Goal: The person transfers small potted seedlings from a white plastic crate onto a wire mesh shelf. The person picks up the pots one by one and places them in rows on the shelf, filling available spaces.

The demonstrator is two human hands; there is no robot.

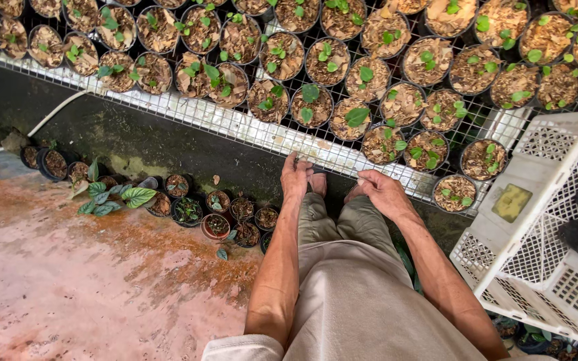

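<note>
Nearest the camera, the person's beige trousers [362, 301] fill the lower centre, with both bare forearms reaching forward and down. The left hand [296, 175] rests palm-down, fingers loosely extended and holding nothing, its fingertips touching the front edge of the wire mesh bench [235, 124]. The right hand [382, 190] lies just beside it on the same edge, fingers curled; whether it pinches anything cannot be told. To the right, tilted, stands a white plastic crate [536, 220] with black pots inside. On the wet reddish floor [68, 267] to the left, a cluster of small floor pots [215, 224] sits against the dark wall below the bench, and a white hose [51, 113] runs along it. Farther off, the bench carries rows of black seedling pots [382, 144] filled with brown leaf mulch and small green plants, the nearest row just beyond the hands.
</note>
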